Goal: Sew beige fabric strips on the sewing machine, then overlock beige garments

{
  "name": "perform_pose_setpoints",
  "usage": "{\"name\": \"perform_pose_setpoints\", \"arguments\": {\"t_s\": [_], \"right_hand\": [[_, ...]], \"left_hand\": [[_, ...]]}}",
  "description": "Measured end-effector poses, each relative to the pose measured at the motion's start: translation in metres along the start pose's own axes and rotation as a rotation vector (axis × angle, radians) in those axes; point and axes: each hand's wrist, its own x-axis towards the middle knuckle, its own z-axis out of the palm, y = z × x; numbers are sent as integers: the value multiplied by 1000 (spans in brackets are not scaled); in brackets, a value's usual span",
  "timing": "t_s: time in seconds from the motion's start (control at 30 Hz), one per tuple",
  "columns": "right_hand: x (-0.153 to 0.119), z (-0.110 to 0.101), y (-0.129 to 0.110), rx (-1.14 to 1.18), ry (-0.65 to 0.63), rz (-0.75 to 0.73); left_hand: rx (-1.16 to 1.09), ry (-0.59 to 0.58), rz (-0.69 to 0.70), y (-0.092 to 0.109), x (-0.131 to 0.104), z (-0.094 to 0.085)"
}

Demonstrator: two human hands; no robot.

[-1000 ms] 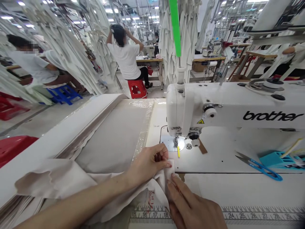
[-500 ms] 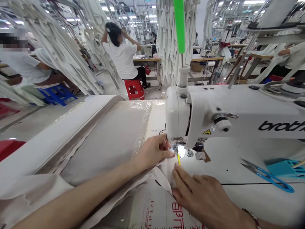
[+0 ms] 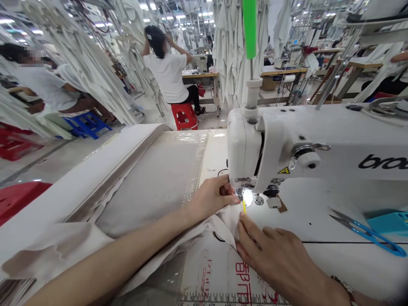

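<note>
head view: i see the left hand (image 3: 214,196) pinching pale cloth (image 3: 228,219) beside the presser foot (image 3: 240,194), probably to steer its edge; the right hand's (image 3: 280,255) fingers lie together at that cloth's near edge, pinching or merely pressing, i cannot tell. machine head (image 3: 245,144) crowds the left fingertips; blue-handled scissors (image 3: 366,231) lie well off rightward.

at the needle end of the sewing machine (image 3: 321,136), the left hand (image 3: 212,197) pinches pale cloth (image 3: 228,219), the right hand (image 3: 280,255) touching it; scissors (image 3: 357,224) lie near the machine's arm.
</note>
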Motion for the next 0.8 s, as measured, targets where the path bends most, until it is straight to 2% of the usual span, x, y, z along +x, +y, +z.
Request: {"name": "perform_pose_setpoints", "arguments": {"t_s": [0.1, 0.2, 0.3, 0.4, 0.47, 0.5, 0.57, 0.63, 0.8], "right_hand": [[-1, 0, -1, -9, 14, -24], [1, 1, 0, 1, 39, -19], [6, 3, 3, 9, 53, -12], [9, 4, 10, 74, 90, 3], [11, 4, 17, 229, 122, 45], [11, 3, 22, 338, 127, 66], [12, 3, 31, 564, 111, 97], [12, 3, 40, 724, 86, 109], [10, 5, 46, 768, 69, 80]], "left_hand": [[35, 1, 61, -2, 0, 1], [95, 23, 234, -4, 4, -3], [128, 20, 400, -4, 5, -14], [173, -110, 572, 2, -9, -26], [242, -233, 617, 5, -26, -29], [290, -259, 611, 5, -34, -28], [385, -217, 606, 1, -47, -22], [412, -156, 684, -7, -54, -15], [388, -10, 935, -19, -55, -6]]}}
